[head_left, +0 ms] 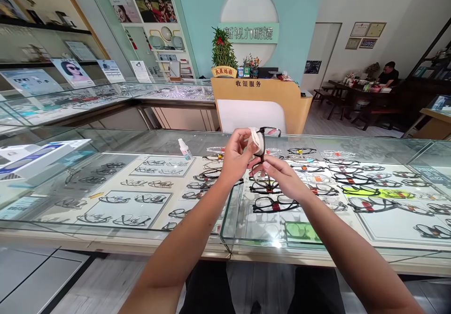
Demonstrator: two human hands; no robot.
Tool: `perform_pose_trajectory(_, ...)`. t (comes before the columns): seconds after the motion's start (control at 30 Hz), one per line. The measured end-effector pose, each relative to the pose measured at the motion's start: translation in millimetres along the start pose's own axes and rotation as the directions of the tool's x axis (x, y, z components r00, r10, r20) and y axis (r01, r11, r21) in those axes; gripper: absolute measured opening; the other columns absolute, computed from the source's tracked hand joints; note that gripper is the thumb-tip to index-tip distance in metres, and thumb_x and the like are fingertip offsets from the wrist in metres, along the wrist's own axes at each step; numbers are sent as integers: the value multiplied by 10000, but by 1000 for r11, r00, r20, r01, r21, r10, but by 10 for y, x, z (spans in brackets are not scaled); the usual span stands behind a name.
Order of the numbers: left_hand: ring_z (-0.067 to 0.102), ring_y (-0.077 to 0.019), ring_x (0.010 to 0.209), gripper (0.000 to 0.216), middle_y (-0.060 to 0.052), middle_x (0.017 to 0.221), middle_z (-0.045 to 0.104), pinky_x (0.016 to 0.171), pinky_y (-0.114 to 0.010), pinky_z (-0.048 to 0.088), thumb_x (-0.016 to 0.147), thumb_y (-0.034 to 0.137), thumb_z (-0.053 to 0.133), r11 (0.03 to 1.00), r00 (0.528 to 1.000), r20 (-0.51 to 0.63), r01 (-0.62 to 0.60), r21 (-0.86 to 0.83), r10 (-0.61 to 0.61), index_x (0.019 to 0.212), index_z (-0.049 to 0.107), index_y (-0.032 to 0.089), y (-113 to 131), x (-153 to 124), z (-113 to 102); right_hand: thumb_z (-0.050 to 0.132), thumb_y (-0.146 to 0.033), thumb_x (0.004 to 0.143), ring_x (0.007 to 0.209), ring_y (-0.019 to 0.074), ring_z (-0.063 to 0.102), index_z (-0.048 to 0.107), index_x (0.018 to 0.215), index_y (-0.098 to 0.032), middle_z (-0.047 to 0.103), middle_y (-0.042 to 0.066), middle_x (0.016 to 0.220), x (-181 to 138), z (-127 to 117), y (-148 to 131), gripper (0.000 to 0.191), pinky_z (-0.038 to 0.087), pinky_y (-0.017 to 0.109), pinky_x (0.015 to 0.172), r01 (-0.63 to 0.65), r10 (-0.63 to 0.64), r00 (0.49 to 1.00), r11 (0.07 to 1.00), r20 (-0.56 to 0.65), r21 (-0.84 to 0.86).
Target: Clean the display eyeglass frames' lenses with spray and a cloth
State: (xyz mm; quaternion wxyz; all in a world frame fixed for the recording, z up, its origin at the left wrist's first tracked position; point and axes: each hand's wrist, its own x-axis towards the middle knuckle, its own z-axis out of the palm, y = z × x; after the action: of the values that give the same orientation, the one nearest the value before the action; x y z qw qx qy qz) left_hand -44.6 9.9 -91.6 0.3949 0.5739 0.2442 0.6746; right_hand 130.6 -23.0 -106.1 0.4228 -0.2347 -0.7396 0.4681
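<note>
Above the glass display counter (141,140) I hold a pair of black-framed glasses (268,131) upright. My left hand (237,157) is closed on a small white cloth (257,140), which it presses against one lens. Lower down, my right hand (282,175) pinches the frame. A small white spray bottle (184,149) stands on the counter top just left of my hands.
Many spectacle frames lie on trays under the glass. A white and blue box (33,159) sits on the counter at the left. Behind stand a wooden cashier desk (260,100) with a small tree and more glass cases. A person sits at a table (355,91) at the far right.
</note>
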Motion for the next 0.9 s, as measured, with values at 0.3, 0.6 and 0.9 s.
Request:
perform_pose_trajectory(0.3, 659, -262, 1142, 480, -95, 1288, 718, 976, -322, 518, 925, 554, 790, 984, 994, 97, -74, 163, 59, 1329, 784, 293, -13, -37, -45, 528, -532, 1114, 1077, 230, 717, 751, 1209, -234, 765, 67, 1152, 1, -29, 25, 384, 521, 359, 990, 37, -37, 999, 996, -8, 87)
perform_pose_trajectory(0.6, 530, -122, 640, 538, -53, 1027, 706, 560, -248, 504, 920, 567, 793, 988, 982, 112, 152, 16, -153, 1406, 750, 340, 53, -93, 11, 532, -562, 1101, 1031, 230, 702, 749, 1189, -226, 753, 69, 1116, 0, -15, 32, 410, 530, 359, 974, 14, -14, 1000, 996, 2, 93)
perform_pose_trajectory(0.9, 475, -37, 484, 615, 7, 911, 752, 447, -190, 372, 776, 445, 961, 945, 957, 83, 288, -158, -278, 1295, 693, 252, 55, -16, -6, 533, -575, 1096, 1012, 221, 687, 740, 1161, -222, 746, 65, 1092, 0, 2, -5, 415, 540, 346, 950, 19, -19, 1000, 999, -2, 46)
